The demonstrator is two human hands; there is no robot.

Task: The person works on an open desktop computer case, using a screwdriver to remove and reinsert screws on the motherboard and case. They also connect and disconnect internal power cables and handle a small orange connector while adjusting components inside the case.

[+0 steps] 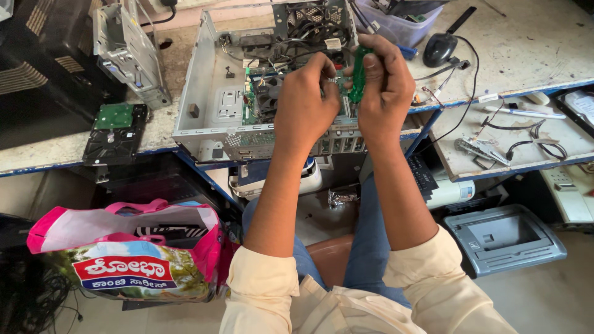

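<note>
An open grey computer case (192, 93) lies on the workbench, its green motherboard (250, 99) and black fan showing inside. My right hand (383, 86) is closed around a green-handled screwdriver (357, 80), held upright over the case. My left hand (303, 102) pinches something small at the screwdriver's tip, between the two hands; the item itself is too small to make out. Both forearms reach forward from cream sleeves, above my blue-trousered knees.
A hard drive (114, 133) and a metal drive cage (127, 52) lie left of the case. A black mouse (440, 48), a plastic tub (396, 25) and loose cables sit to the right. Below are a pink printed bag (124, 253) and a grey printer (504, 238).
</note>
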